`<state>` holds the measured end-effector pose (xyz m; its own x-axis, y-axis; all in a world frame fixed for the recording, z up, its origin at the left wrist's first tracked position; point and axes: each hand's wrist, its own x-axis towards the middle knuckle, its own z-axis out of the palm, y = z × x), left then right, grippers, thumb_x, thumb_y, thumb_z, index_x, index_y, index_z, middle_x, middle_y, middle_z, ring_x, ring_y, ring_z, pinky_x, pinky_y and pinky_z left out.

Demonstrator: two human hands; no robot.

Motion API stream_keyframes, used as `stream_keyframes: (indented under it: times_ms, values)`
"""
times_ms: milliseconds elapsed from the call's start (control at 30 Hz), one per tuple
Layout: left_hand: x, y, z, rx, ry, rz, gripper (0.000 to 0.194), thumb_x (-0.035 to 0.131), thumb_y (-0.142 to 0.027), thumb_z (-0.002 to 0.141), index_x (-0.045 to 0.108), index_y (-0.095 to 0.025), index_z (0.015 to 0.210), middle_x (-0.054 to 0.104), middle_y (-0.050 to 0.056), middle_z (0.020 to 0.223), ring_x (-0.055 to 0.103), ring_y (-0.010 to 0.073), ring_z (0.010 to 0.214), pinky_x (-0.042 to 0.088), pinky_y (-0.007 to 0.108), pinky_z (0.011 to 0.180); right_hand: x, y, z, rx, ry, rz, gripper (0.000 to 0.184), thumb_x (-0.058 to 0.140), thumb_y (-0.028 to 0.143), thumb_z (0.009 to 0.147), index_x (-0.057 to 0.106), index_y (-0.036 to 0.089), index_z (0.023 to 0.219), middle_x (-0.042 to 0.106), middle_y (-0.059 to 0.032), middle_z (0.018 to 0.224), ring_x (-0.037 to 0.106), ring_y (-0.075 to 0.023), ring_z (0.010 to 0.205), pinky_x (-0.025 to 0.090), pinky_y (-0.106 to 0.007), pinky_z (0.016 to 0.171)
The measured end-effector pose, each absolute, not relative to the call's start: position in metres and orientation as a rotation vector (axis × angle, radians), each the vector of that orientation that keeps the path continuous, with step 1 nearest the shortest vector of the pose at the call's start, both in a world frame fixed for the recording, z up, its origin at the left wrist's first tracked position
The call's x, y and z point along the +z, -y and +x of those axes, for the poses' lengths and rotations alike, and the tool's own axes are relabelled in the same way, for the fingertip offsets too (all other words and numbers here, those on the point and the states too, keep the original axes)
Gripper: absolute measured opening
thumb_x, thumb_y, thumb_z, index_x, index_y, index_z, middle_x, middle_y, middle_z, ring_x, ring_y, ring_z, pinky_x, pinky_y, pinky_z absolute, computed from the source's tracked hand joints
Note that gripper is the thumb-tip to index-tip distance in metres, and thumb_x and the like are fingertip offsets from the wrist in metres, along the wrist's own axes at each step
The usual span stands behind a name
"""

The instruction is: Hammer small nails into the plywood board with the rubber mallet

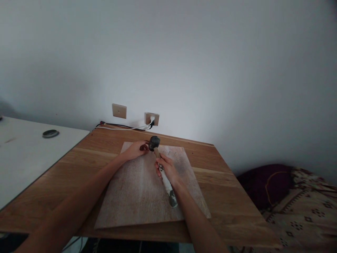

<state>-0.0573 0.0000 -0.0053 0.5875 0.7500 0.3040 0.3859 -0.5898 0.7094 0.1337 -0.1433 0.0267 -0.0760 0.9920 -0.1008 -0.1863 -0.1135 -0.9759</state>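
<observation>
My right hand (167, 166) is wrapped round the upper handle of a hammer (166, 184). The handle is whitish with worn dark patches, and its butt end points back toward me. Its dark metal head lies right beside the fingers of my left hand (135, 149). Those fingers are curled in a pinch over the far part of a pale, rough wooden board (131, 196). Whatever they may hold is too small or hidden to make out. Whether the hammer head touches anything below it, I cannot tell.
The board lies on a brown wooden table (218, 189) against the wall. White and black cables (118, 127) run along its back edge to a wall socket (156, 118). A white table (23, 151) adjoins on the left, bearing a dark round object (51, 133). Patterned fabric (302, 218) is at the right.
</observation>
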Motion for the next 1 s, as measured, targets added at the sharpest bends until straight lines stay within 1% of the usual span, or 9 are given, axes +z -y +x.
stream_keyframes:
  times_ms: [100, 200, 333, 467, 600, 767, 933, 1000]
  values:
    - [-0.006, 0.0, -0.056, 0.797, -0.915, 2.214, 0.024, 0.065, -0.027, 0.078, 0.072, -0.018, 0.099, 0.075, 0.003, 0.087, 0.068, 0.0205, 0.076, 0.051, 0.029, 0.072, 0.025, 0.141, 0.131, 1.443, 1.113, -1.103, 0.036, 0.076, 0.05, 0.073, 0.057, 0.023, 0.088, 0.058, 0.0085, 0.06, 0.046, -0.0087, 0.034, 0.035, -0.023, 0.031]
    - [-0.007, 0.0, -0.056, 0.769, -0.925, 2.203, 0.026, 0.067, -0.027, 0.075, 0.071, -0.018, 0.098, 0.075, 0.003, 0.086, 0.068, 0.0209, 0.076, 0.051, 0.029, 0.071, 0.024, 0.14, 0.129, 1.447, 1.122, -1.098, 0.036, 0.074, 0.05, 0.074, 0.056, 0.023, 0.089, 0.058, 0.0092, 0.06, 0.046, -0.0086, 0.035, 0.035, -0.023, 0.03]
    - [-0.008, -0.002, -0.057, 0.812, -0.913, 2.159, 0.032, 0.067, -0.029, 0.074, 0.07, -0.018, 0.104, 0.078, 0.006, 0.095, 0.071, 0.0236, 0.083, 0.054, 0.033, 0.077, 0.023, 0.139, 0.128, 1.441, 1.112, -1.114, 0.035, 0.075, 0.049, 0.073, 0.056, 0.023, 0.086, 0.058, 0.0095, 0.059, 0.046, -0.0078, 0.034, 0.034, -0.021, 0.03]
    - [-0.01, -0.003, -0.058, 0.824, -0.892, 2.145, 0.041, 0.066, -0.028, 0.073, 0.069, -0.016, 0.111, 0.079, 0.01, 0.102, 0.074, 0.0263, 0.09, 0.056, 0.035, 0.082, 0.023, 0.14, 0.129, 1.445, 1.102, -1.12, 0.036, 0.076, 0.05, 0.072, 0.058, 0.023, 0.088, 0.058, 0.0097, 0.058, 0.046, -0.0079, 0.033, 0.034, -0.021, 0.03]
    - [-0.012, -0.004, -0.058, 0.819, -0.887, 2.148, 0.039, 0.066, -0.029, 0.074, 0.07, -0.017, 0.111, 0.079, 0.008, 0.102, 0.074, 0.0255, 0.088, 0.057, 0.035, 0.082, 0.021, 0.14, 0.129, 1.444, 1.105, -1.11, 0.035, 0.077, 0.049, 0.073, 0.06, 0.023, 0.089, 0.058, 0.01, 0.059, 0.047, -0.0076, 0.034, 0.033, -0.021, 0.03]
    - [-0.014, -0.005, -0.058, 0.844, -0.86, 2.134, 0.045, 0.067, -0.03, 0.074, 0.07, -0.016, 0.116, 0.079, 0.009, 0.107, 0.074, 0.0266, 0.093, 0.057, 0.037, 0.085, 0.017, 0.14, 0.128, 1.439, 1.11, -1.112, 0.031, 0.075, 0.048, 0.075, 0.058, 0.024, 0.086, 0.058, 0.0098, 0.059, 0.046, -0.0081, 0.034, 0.032, -0.022, 0.031]
    - [-0.014, -0.005, -0.059, 0.824, -0.827, 2.116, 0.047, 0.067, -0.03, 0.073, 0.069, -0.017, 0.119, 0.079, 0.009, 0.112, 0.074, 0.0268, 0.099, 0.058, 0.037, 0.089, 0.017, 0.14, 0.129, 1.452, 1.106, -1.126, 0.033, 0.076, 0.049, 0.074, 0.058, 0.023, 0.085, 0.058, 0.0097, 0.059, 0.046, -0.0077, 0.034, 0.033, -0.022, 0.03]
    - [-0.012, -0.005, -0.059, 0.82, -0.834, 2.127, 0.047, 0.066, -0.028, 0.073, 0.07, -0.018, 0.119, 0.079, 0.009, 0.112, 0.074, 0.0262, 0.099, 0.057, 0.035, 0.088, 0.016, 0.14, 0.129, 1.465, 1.093, -1.131, 0.034, 0.077, 0.049, 0.073, 0.058, 0.023, 0.085, 0.058, 0.0096, 0.059, 0.047, -0.0075, 0.034, 0.033, -0.021, 0.031]
